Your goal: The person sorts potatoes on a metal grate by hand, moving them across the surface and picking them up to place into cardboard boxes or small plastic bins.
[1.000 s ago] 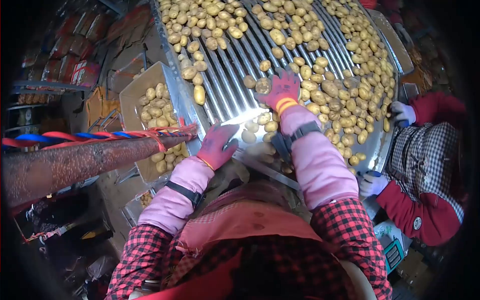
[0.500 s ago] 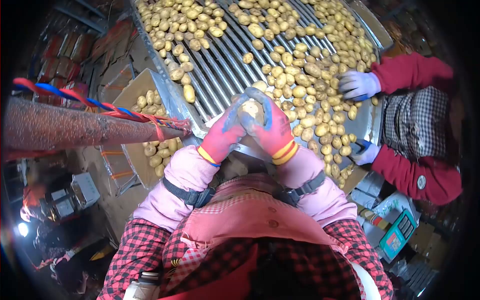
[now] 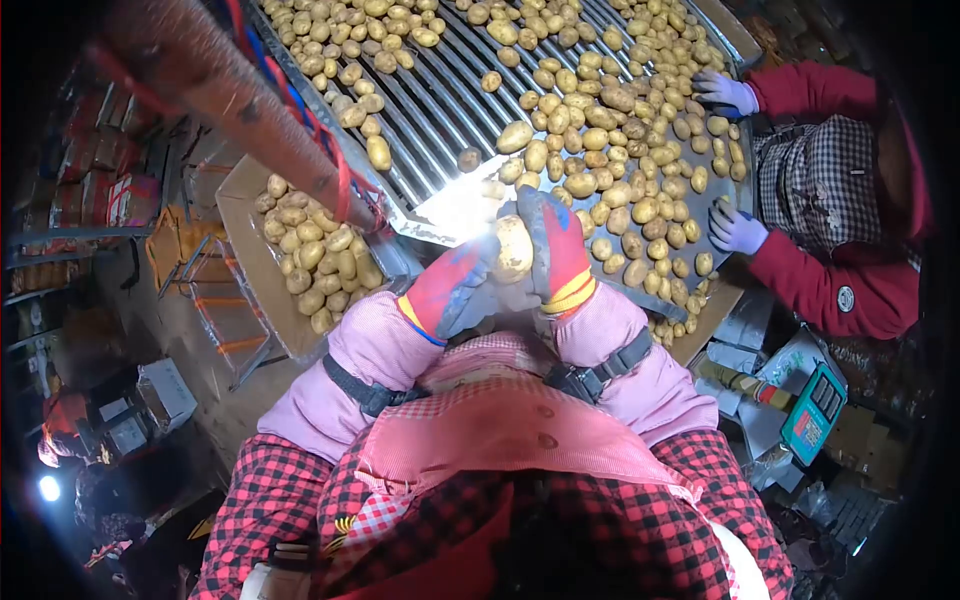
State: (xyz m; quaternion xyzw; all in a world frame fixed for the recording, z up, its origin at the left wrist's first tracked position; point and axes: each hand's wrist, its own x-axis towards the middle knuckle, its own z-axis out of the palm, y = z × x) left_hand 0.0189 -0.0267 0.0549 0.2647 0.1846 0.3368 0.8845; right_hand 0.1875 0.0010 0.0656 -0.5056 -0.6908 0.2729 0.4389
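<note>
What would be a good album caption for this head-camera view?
Two gloved hands, left and right, hold a potato between them beside a metal roller table strewn with potatoes.

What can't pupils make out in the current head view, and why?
Oval yellow potato, sides: head view, covered by the red-and-grey gloved left hand and right hand.
Steel rollers, near ends: head view, washed out by white glare.
Teal-framed panel, lettering: head view, too small.
Brown cardboard box, bottom: head view, under heaped potatoes.

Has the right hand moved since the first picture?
Yes: the right hand has drawn back from over the metal rollers toward the wearer's apron and now helps hold a potato.
</note>
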